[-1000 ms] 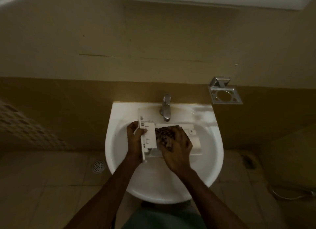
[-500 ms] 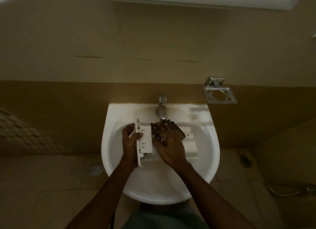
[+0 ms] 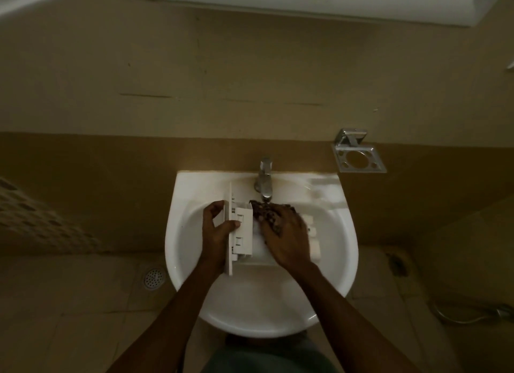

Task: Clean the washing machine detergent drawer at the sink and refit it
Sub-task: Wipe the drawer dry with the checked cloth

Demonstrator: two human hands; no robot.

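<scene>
Mid-clean, I'd judge. Sink holds the drawer, lying in the basin under the tap. Left hand fingers clamp its front panel. Right hand fingers curl round a dark patterned cloth, pressed into the compartments. Refit not yet done.

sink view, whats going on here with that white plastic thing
A person is cleaning a white detergent drawer over the sink. The left hand grips the drawer at its front panel end and steadies it. The right hand holds a dark patterned cloth down into the drawer, just under the tap. It is too dim to tell whether water is running. The drawer is not yet refitted.
</scene>
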